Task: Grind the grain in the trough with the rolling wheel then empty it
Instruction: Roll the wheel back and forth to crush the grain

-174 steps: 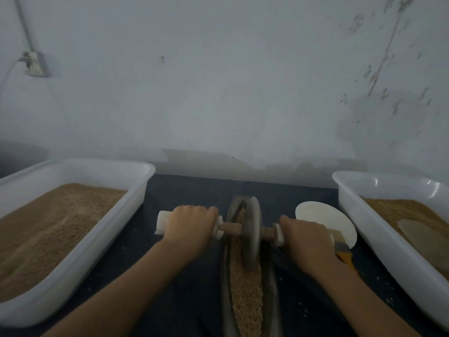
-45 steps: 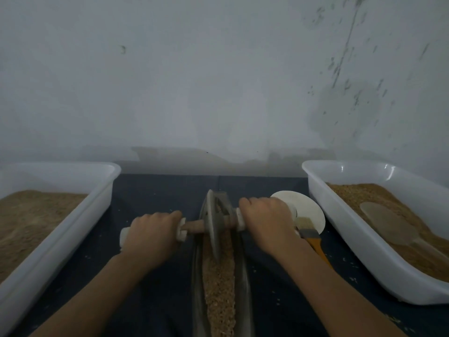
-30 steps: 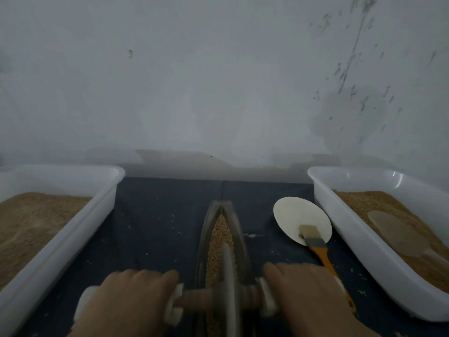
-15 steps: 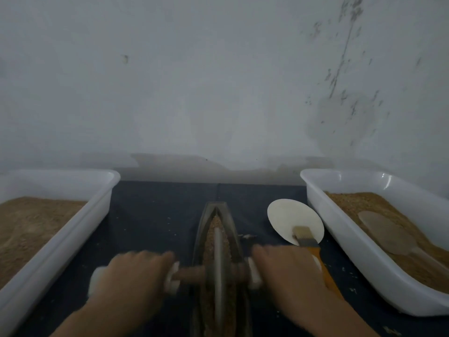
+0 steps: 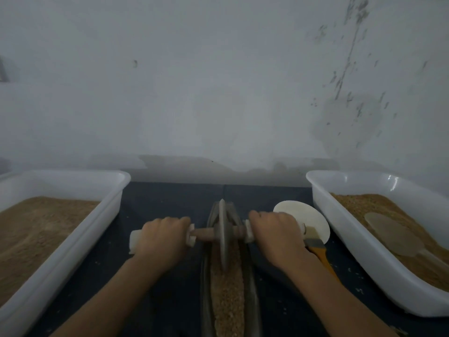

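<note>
The trough (image 5: 245, 276) lies on the dark surface (image 5: 170, 205) between two white tubs, its long axis running straight away from the person toward the wall, with its narrow pointed end at the far side. Brown grain (image 5: 227, 293) fills its channel along the near stretch. The wheel (image 5: 223, 235) stands upright on edge in the channel near the far end, its flat faces turned left and right, so it is lined up with the trough's length. Its axle (image 5: 206, 233) crosses the trough at right angles, level, with a white grip at each end.

The left hand (image 5: 163, 239) is curled tightly round the left grip, whose white end sticks out past the knuckles. The right hand (image 5: 275, 235) is wrapped the same way round the right grip, just beside the wheel.

The left tub (image 5: 114, 198) holds a bed of brown grain. The right tub (image 5: 323, 190) holds more grain with a pale flat scoop (image 5: 388, 234) lying on top. Between the trough and the right tub sits a round white disc (image 5: 301, 214), and the bristles of a brush with an orange handle (image 5: 320, 257) rest on its near edge, the handle pointing toward the person.
</note>
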{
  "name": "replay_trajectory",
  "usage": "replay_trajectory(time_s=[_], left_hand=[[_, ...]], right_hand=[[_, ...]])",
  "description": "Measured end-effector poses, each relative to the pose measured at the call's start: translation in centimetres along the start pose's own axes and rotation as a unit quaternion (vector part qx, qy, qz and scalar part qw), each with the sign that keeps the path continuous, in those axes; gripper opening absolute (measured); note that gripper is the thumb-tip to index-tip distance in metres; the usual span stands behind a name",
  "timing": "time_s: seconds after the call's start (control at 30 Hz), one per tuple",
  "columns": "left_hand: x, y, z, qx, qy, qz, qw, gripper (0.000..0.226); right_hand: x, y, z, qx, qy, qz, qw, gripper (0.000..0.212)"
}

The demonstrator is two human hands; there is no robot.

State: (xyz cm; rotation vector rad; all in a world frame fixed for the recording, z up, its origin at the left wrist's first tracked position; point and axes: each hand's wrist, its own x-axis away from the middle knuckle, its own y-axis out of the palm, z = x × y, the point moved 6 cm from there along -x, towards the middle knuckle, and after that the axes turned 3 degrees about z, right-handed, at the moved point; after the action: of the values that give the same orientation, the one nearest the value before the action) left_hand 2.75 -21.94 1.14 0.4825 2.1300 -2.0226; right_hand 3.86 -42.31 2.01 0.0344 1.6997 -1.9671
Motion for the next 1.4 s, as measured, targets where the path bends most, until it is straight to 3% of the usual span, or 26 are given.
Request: replay_trajectory(time_s=[0.07,0.17,0.27,0.33,0.43,0.53,0.67,0.73,0.83,0.97,1.17,1.27,1.4], left_hand=[[0.3,0.3,-0.2,0.013,-0.002,-0.029,1.000,0.025],[3.1,0.5,0.0,0.048,0.004,-0.087,0.995,0.020],[6.3,0.2,1.6,0.118,-0.010,-0.223,0.968,0.023],[7.6,-0.1,2.8,0.139,-0.020,-0.274,0.951,0.033],[7.6,-0.4,3.3,0.119,-0.003,-0.249,0.961,0.034],[5.7,0.3,2.7,0.109,-0.003,-0.216,0.970,0.016],[1.1,0.1,2.6,0.023,0.075,-0.041,0.996,0.028],[-0.5,-0.2,2.4,0.014,0.096,-0.003,0.995,0.033],[-0.2,-0.4,2.0,0.006,0.101,-0.019,0.995,0.033],[5.1,-0.5,2.1,0.042,0.114,-0.112,0.986,0.040],[8.3,-0.6,1.4,0.037,0.090,-0.159,0.982,0.037],[5.2,0.4,0.9,0.043,0.058,-0.122,0.990,0.032],[-0.5,0.2,0.8,-0.042,0.066,0.014,0.997,0.031]], right_hand=[[0.2,-0.5,-0.3,-0.003,-0.013,-0.001,1.000,0.012],[3.3,-0.8,-1.1,-0.019,-0.030,-0.063,0.997,0.018],[6.2,-2.0,-2.6,-0.046,-0.057,-0.114,0.991,0.016],[6.8,-2.5,-3.4,-0.033,-0.096,-0.111,0.989,0.016],[6.6,-2.0,-3.4,-0.026,-0.094,-0.111,0.989,0.017],[4.9,-0.5,-2.1,-0.043,-0.054,-0.095,0.993,0.017],[1.6,0.6,0.0,-0.043,-0.028,-0.029,0.998,0.023],[0.8,0.6,0.4,-0.049,-0.021,-0.018,0.998,0.027],[2.0,0.0,0.3,-0.028,-0.025,-0.033,0.999,0.022],[6.9,-1.1,-0.6,-0.034,-0.038,-0.100,0.994,0.020],[9.5,-3.3,-1.5,-0.033,-0.092,0.001,0.995,0.042],[6.4,-2.3,-0.8,-0.001,-0.055,-0.027,0.998,0.047],[0.4,0.6,1.9,0.011,0.038,0.025,0.999,0.031]])
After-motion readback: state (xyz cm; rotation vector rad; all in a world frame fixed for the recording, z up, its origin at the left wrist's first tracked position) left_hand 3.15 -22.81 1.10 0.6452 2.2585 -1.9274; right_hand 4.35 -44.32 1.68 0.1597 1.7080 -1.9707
